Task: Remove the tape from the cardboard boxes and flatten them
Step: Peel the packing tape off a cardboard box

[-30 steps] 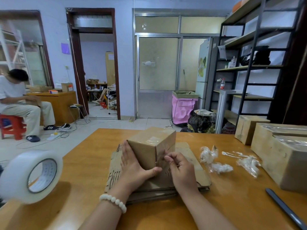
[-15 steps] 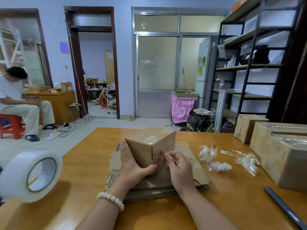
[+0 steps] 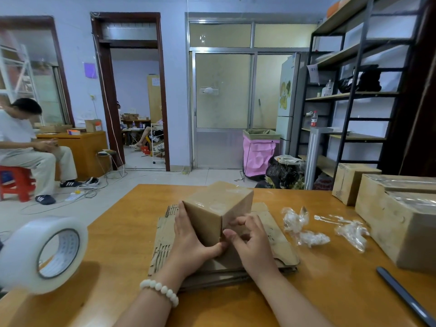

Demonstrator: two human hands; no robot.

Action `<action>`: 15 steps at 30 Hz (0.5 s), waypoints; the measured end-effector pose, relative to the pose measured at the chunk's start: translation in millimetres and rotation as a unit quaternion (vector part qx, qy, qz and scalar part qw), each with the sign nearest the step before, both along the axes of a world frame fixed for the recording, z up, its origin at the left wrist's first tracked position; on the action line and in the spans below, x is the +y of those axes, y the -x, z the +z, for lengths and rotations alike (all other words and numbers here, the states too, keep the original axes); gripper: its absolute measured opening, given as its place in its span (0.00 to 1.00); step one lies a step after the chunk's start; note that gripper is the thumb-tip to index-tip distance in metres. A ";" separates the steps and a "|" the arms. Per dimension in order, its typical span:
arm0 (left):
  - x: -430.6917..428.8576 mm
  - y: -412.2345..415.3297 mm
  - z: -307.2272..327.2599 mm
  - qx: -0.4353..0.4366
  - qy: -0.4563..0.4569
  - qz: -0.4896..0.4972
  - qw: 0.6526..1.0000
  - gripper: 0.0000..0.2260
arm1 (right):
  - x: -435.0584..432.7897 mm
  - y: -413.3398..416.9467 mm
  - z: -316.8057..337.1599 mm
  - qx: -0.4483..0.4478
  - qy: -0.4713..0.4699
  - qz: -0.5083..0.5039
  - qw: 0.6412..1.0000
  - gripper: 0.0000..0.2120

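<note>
Small cardboard box (image 3: 212,215) is standing on a stack of flattened cardboard (image 3: 280,249) near the middle of the wooden table (image 3: 113,251), one upright edge turning toward the camera and clear tape (image 3: 219,204) glinting across its top. The left hand (image 3: 191,244) is gripping it from the left, fingers lying flat up the left face and the thumb hooking round the foot of the near edge. The right hand (image 3: 254,246) is working on the right face, just beside that same edge, its fingers curling and the tips of thumb and forefinger pressing on the cardboard; whether any tape is being caught between them is not showing. Dark print is showing on the flattened cardboard, too smeared to be read. To the right, apart from the stack, wads of crumpled tape (image 3: 311,239) are lying on the table, and beyond them two larger boxes (image 3: 398,227) are standing at the table's right side, shiny tape running over the nearer one's top. A slim dark tool (image 3: 405,296) is lying in front of them. At the near left a tape roll (image 3: 23,253) is looming large, the lettering inside its core coming out too blurred to read
</note>
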State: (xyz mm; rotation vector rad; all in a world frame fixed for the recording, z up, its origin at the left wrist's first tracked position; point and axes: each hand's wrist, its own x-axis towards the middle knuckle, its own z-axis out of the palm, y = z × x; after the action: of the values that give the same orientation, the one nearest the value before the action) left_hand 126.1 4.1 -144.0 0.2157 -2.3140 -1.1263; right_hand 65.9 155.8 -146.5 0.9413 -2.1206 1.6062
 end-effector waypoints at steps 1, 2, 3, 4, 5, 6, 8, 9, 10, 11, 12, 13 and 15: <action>0.2 -0.1 0.5 0.000 -0.003 0.000 1.000 0.64 | 0.2 -0.3 1.1 -0.012 -0.003 0.007 1.000 0.05; 0.5 -0.2 1.0 0.000 -0.007 0.002 1.000 0.63 | 0.0 -0.7 1.2 -0.019 -0.006 0.010 1.000 0.05; 0.5 -0.2 1.1 0.002 -0.010 0.004 1.000 0.63 | -0.5 -0.8 0.2 -0.021 -0.010 0.006 1.000 0.06; 0.7 -0.1 1.2 0.005 -0.013 0.005 1.000 0.63 | -1.0 -1.0 -0.9 -0.015 -0.012 -0.004 1.000 0.05; 1.2 -0.1 1.8 0.010 -0.015 0.006 1.000 0.63 | -1.6 -1.3 -1.8 0.000 -0.015 -0.020 1.000 0.03; 1.5 0.4 2.0 0.015 -0.014 0.005 1.000 0.63 | -2.4 -1.9 -2.5 0.017 -0.016 -0.035 0.999 0.02; 2.6 1.3 2.7 0.025 -0.009 0.008 1.000 0.62 | -4.6 -2.7 -4.6 0.045 -0.010 -0.048 0.998 0.04; 3.0 1.7 3.0 0.029 -0.005 0.011 0.999 0.61 | -5.7 -3.4 -4.8 0.053 -0.006 -0.049 0.997 0.04; 3.4 1.9 3.2 0.035 -0.001 0.013 0.999 0.61 | -6.7 -4.5 -4.7 0.058 -0.004 -0.049 0.997 0.05; 4.0 1.8 3.7 0.039 0.002 0.014 0.999 0.60 | -7.3 -5.5 -4.7 0.063 -0.002 -0.050 0.997 0.06; 4.3 1.7 4.0 0.044 0.007 0.014 0.999 0.59 | -7.7 -5.6 -4.9 0.066 0.000 -0.050 0.997 0.06; 4.1 1.5 3.6 0.046 0.013 0.014 0.999 0.59 | -7.6 -5.7 -5.2 0.065 0.004 -0.049 0.997 0.06; 3.3 0.9 1.4 0.044 0.027 0.007 0.999 0.59 | -5.6 -5.9 -4.3 0.046 0.018 -0.033 0.998 0.07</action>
State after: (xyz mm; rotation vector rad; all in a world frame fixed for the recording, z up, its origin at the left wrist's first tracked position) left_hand 125.2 7.3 -142.6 0.1595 -2.2588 -1.0452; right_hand 71.8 150.2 -150.9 0.9056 -2.0324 1.5335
